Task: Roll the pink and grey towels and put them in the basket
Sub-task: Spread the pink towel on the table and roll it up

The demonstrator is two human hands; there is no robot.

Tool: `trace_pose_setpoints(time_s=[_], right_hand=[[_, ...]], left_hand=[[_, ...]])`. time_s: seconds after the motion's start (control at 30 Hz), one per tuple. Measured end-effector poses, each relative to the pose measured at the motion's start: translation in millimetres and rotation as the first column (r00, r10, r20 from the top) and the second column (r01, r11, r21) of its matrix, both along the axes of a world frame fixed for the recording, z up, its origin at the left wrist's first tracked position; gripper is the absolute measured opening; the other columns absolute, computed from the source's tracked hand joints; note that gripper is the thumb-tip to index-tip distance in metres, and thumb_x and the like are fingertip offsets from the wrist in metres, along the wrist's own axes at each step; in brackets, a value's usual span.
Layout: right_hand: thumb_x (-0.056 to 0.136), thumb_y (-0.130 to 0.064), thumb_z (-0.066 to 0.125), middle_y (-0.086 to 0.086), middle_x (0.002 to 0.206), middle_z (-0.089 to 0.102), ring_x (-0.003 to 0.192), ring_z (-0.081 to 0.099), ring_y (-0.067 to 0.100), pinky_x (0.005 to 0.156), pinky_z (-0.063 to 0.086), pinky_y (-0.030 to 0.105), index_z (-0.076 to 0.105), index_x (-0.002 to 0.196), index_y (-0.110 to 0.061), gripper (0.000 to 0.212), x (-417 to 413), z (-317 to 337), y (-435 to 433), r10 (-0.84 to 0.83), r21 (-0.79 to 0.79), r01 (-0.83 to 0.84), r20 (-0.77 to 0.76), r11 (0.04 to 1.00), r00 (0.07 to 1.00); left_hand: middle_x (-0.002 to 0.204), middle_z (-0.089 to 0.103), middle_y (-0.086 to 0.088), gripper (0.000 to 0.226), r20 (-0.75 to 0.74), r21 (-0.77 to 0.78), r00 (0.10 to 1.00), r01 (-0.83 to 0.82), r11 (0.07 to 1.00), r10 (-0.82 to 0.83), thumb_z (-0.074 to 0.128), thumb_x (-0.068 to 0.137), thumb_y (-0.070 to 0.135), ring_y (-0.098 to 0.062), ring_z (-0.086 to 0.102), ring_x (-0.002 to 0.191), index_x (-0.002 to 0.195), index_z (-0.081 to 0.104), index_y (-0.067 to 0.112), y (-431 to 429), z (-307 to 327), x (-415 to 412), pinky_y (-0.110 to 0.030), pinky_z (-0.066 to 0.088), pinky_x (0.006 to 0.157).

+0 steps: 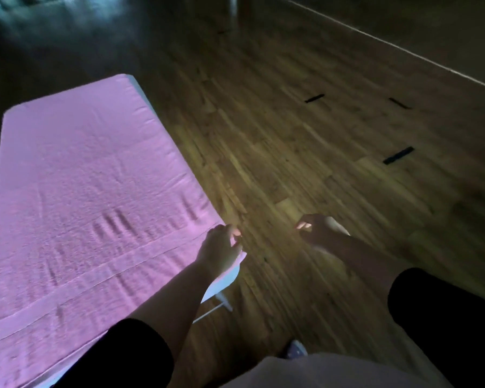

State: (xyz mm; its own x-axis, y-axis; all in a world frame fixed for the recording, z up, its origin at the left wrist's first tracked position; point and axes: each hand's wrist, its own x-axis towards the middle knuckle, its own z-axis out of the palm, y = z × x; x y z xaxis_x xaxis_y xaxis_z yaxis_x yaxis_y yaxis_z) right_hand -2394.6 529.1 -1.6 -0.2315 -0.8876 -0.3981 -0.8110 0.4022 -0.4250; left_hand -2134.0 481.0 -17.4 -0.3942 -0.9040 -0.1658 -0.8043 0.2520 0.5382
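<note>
One pink towel (90,169) flat on tabletop (221,285), long axis away from body. Left grip (221,249) curled at near corner, hold unclear; right grip (315,228) beside, slack, empty.

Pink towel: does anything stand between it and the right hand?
Nothing visible does. Only wooden floor shows between the right hand and the pink towel, at whose near corner the left hand rests.
</note>
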Motion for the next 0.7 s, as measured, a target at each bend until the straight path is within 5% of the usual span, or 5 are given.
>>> trace_pose_setpoints(time_s=[0.23, 0.47, 0.7], right_hand=[[0.087, -0.027, 0.053, -0.015, 0.095, 0.06, 0.093, 0.061, 0.013, 0.081, 0.051, 0.028, 0.066, 0.097, -0.036, 0.019, -94, 26, -52, -0.026, -0.107, 0.028, 0.024, 0.994, 0.999], [0.091, -0.027, 0.051, -0.013, 0.094, 0.062, 0.062, 0.051, 0.003, 0.055, 0.039, 0.021, 0.066, 0.102, -0.03, 0.02, -136, 45, -153, 0.006, -0.187, 0.003, 0.049, 0.982, 0.999], [0.09, -0.027, 0.05, -0.007, 0.097, 0.065, 0.088, 0.064, 0.018, 0.074, 0.054, 0.03, 0.065, 0.097, -0.03, 0.017, -150, 55, -324, 0.129, -0.154, -0.124, 0.027, 0.98, 0.991]], left_hand=[[0.104, 0.068, 0.0, 0.022, -0.162, 0.039, 0.986, -0.039, 0.998, 0.045, 0.064, 0.081, 0.019, -0.016, 0.064, 0.096, 0.103, 0.069, 0.019, -57, 10, -122, -0.031, 0.05, 0.09], [0.106, 0.062, 0.007, 0.014, -0.21, 0.053, 0.974, -0.075, 0.996, 0.085, 0.059, 0.089, 0.026, -0.01, 0.059, 0.099, 0.101, 0.065, 0.025, -161, 21, -179, -0.034, 0.051, 0.085], [0.099, 0.063, 0.006, 0.015, -0.21, 0.006, 0.968, -0.138, 0.99, 0.136, 0.06, 0.086, 0.017, -0.013, 0.061, 0.095, 0.1, 0.068, 0.018, -309, 27, -191, -0.028, 0.047, 0.083]])
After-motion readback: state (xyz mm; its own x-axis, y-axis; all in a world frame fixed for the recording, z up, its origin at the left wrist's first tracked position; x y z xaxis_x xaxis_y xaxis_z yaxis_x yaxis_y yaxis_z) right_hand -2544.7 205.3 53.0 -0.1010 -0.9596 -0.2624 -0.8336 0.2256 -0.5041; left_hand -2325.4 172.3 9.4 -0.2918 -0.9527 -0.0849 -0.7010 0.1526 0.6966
